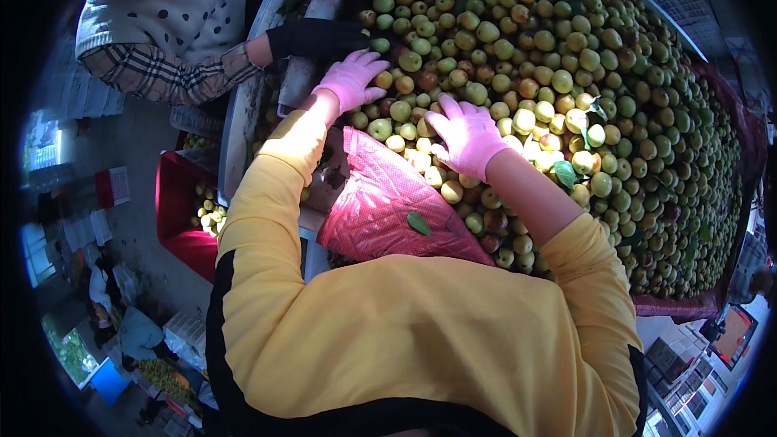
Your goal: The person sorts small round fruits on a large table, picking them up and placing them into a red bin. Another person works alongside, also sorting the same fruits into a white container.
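Both my hands wear pink gloves and rest on a large heap of green and reddish jujube-like fruits [589, 60]. My left hand [351, 80] lies palm down at the heap's left edge, fingers spread, close to a co-worker's black-gloved hand [322, 38]. To its right, my right hand [467, 133] is palm down on the fruits, its fingers slightly bent and apart. Neither hand shows a fruit held, though what lies under the palms is hidden. Between my forearms spreads a red woven plastic sheet [394, 200] with a green leaf [419, 223] on it.
A co-worker in a plaid-sleeved top [176, 67] stands at the upper left. A pale metal-edged trough [240, 121] runs beside the heap. Left of it, a red-lined crate [182, 243] holds some fruits. More leaves [564, 173] lie among the fruits. Other people are at the lower left.
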{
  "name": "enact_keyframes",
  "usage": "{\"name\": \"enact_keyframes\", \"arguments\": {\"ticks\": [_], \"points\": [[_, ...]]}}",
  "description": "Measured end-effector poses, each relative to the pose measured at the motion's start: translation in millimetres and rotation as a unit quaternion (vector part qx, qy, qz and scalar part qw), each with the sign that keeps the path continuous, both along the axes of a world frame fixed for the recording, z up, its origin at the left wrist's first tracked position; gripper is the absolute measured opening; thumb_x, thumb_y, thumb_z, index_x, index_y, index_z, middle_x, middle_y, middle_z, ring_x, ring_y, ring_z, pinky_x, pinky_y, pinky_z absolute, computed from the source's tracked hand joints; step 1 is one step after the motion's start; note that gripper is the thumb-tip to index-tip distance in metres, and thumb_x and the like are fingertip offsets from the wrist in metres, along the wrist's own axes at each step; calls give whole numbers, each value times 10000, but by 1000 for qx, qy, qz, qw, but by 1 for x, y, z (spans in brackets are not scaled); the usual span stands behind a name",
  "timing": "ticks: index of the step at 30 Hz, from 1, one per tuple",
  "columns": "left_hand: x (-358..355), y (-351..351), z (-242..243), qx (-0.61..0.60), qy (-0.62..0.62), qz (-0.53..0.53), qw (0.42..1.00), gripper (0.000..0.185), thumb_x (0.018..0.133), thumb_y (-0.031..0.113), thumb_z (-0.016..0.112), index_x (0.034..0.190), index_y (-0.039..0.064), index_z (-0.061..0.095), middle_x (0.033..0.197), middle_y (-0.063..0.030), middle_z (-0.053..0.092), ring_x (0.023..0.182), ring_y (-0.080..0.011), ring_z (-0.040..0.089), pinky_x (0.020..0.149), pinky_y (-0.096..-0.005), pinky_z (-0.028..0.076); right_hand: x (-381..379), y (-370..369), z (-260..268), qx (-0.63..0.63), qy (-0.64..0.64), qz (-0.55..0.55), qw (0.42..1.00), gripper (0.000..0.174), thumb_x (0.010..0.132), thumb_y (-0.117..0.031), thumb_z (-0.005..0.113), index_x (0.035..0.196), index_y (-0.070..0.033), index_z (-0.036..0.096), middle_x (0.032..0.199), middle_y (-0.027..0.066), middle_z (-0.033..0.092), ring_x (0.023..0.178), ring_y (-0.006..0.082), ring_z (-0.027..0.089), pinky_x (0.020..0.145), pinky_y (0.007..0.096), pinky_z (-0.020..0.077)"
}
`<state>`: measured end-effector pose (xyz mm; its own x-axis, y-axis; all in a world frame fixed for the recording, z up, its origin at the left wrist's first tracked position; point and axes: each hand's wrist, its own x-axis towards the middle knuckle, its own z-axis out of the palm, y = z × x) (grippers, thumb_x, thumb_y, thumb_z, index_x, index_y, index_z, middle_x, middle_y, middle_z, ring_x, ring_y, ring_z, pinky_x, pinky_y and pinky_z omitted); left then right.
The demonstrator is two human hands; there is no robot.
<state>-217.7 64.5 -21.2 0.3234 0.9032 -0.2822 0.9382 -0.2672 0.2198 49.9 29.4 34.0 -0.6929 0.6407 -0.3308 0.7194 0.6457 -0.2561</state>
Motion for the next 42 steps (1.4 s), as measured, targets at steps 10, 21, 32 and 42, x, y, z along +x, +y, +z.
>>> {"name": "enact_keyframes", "arguments": {"ticks": [10, 21, 32, 42], "points": [[72, 124, 12, 66, -47, 124, 989, 488, 918, 197, 528, 1389, 72, 489, 1379, -183, 520, 1243, -352, 537, 1020, -436, 457, 20, -19, 15, -5, 57, 8, 998, 507, 812, -287, 677, 1278, -137, 546, 1345, 143, 498, 1211, 349, 489, 980, 480, 436], [68, 170, -13, -125, 32, 111, 985, 484, 863, 207, 613, 1327, 80, 551, 1364, -147, 574, 1247, -346, 560, 1032, -448, 469, 34, -13, 22, -34, 34, -41, 998, 442, 844, -317, 646, 1233, -122, 566, 1332, 86, 483, 1206, 285, 487, 904, 457, 512], [-7, -7, 59, -153, -486, 293, 809, 306, 905, 230, 593, 1158, 59, 581, 986, -5, 593, 857, -102, 587, 709, -256, 485, -17, 27, -14, -97, 32, -71, 992, 584, 815, -151, 624, 1385, -150, 492, 1404, 185, 476, 1196, 377, 539, 1009, 453, 464], [-11, -140, 66, -100, -472, 306, 820, 270, 881, 34, 575, 1145, 1, 621, 960, -24, 646, 764, -76, 593, 689, -227, 505, 3, 60, 1, 88, -86, -153, 981, 553, 827, -275, 629, 1354, -150, 515, 1391, 155, 499, 1247, 346, 513, 1005, 446, 466]]}}
